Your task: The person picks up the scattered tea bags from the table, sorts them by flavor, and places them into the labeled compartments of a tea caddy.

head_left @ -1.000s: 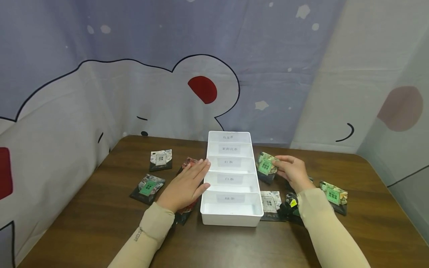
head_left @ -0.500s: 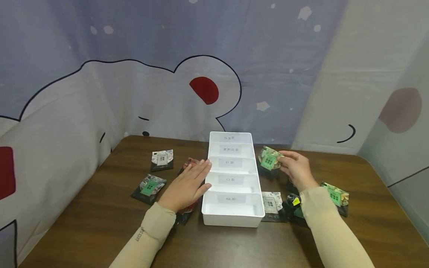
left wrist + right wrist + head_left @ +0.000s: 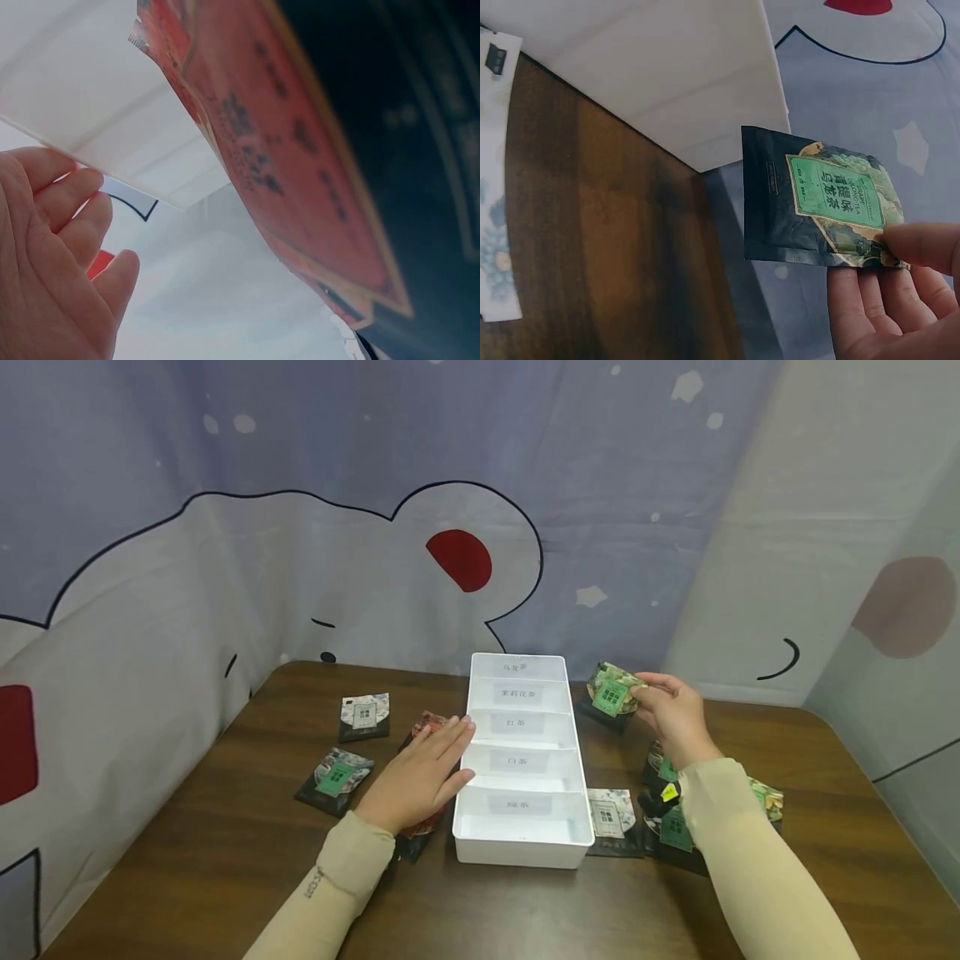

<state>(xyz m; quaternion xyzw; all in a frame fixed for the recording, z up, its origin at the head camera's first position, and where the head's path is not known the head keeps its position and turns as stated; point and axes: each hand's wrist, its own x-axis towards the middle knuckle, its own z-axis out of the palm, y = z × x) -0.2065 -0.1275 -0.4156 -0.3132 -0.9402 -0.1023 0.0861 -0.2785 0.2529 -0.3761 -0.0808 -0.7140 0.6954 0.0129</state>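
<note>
A white box with several labelled compartments (image 3: 516, 853) stands lengthwise on the table. My left hand (image 3: 416, 775) lies with straight fingers against its left rim. My right hand (image 3: 677, 720) pinches a green-and-black tea sachet (image 3: 611, 697) by its edge between thumb and fingers. That sachet is off the table, beside the box's far right side; its green label faces up. In the right wrist view the held tea sachet (image 3: 817, 199) shows its printed front. Red tea sachets (image 3: 427, 724) lie partly hidden under my left hand; one looms large in the left wrist view.
Left on the table lie a white-labelled sachet (image 3: 364, 717) and a green-labelled sachet (image 3: 334, 782). Right of the box are another white-labelled sachet (image 3: 611, 821) and several green-labelled sachets (image 3: 677, 831), partly covered by my right sleeve. A patterned curtain (image 3: 600, 527) hangs behind the table.
My right hand has lifted the green tea sachet and carried it away from me and slightly right, toward the box's far end. My left hand has stayed at the box's rim.
</note>
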